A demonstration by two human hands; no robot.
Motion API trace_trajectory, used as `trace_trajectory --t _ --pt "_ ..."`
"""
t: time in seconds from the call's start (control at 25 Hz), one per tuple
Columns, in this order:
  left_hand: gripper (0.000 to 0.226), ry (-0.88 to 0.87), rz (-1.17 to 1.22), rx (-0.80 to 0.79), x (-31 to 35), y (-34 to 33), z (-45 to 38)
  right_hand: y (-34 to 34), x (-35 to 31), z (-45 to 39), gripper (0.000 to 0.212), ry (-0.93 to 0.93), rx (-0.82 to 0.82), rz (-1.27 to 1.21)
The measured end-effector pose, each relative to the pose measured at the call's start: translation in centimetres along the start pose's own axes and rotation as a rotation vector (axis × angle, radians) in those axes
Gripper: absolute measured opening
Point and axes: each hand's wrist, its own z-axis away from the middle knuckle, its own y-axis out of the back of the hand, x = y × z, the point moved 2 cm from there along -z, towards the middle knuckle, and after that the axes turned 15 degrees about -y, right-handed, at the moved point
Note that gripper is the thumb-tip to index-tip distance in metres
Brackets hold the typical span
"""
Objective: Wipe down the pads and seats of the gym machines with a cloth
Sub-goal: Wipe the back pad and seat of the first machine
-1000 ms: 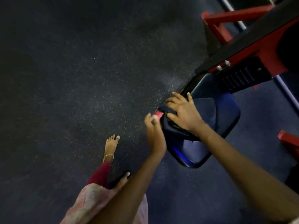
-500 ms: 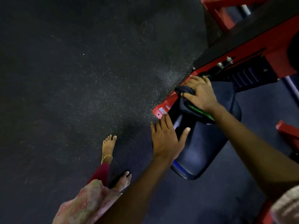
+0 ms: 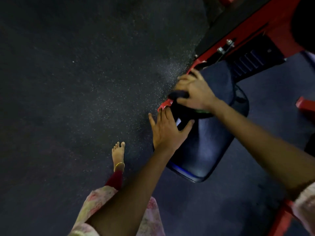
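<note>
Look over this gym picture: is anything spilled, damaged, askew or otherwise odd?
Nothing looks spilled or broken. The pale specks on the dark rubber floor look like its own fleck pattern. The right hand holds a dark cloth on the dark padded seat; the left hand rests open on the seat's edge.

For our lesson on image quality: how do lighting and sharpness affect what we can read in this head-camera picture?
Head view: dim light, so the dark cloth under the right hand merges with the black seat; a bluish sheen marks the seat's edge; the left hand is slightly soft; the speckled floor fades into darkness.
</note>
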Motion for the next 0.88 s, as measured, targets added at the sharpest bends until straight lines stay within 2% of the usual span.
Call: trace_trajectory --t 0.08,0.16,0.24,0.28,0.4,0.48,0.6,0.68,0.88 --pt "0.087 -0.005 0.003 0.002 0.2 0.2 0.0 0.1 0.2 0.5 0.057 0.113 -0.074 0.05" --pt "0.091 -0.013 0.025 0.032 0.1 0.3 0.1 1.4 2.5 -2.0 0.065 0.062 -0.052 0.09" --pt "0.093 -0.014 0.057 0.042 -0.1 0.2 -0.1 2.6 5.5 -4.6 0.074 -0.134 -0.009 0.023" --pt "0.093 -0.014 0.072 0.041 -0.2 0.1 -0.1 3.2 7.0 -5.2 0.072 -0.281 0.006 -0.077" --pt "0.088 -0.026 0.106 0.082 -0.3 -0.1 -0.3 2.9 9.3 -4.6 0.033 -0.659 0.127 -0.509" --pt "0.085 -0.028 0.134 0.084 -0.5 -0.2 -0.3 1.7 9.3 -3.0 0.029 -0.797 0.257 -0.53" --pt "0.084 -0.02 0.193 0.075 -0.6 -0.1 -0.3 0.3 8.4 -0.2 0.047 -0.98 0.387 -0.376" --pt "0.082 -0.013 0.277 0.09 -0.7 -0.1 -0.4 -0.7 6.7 1.1 0.054 -0.974 0.334 -0.335" --pt "0.061 0.064 0.556 0.197 -0.7 0.2 0.2 -3.0 0.7 5.4 0.057 -0.683 0.247 -0.305"
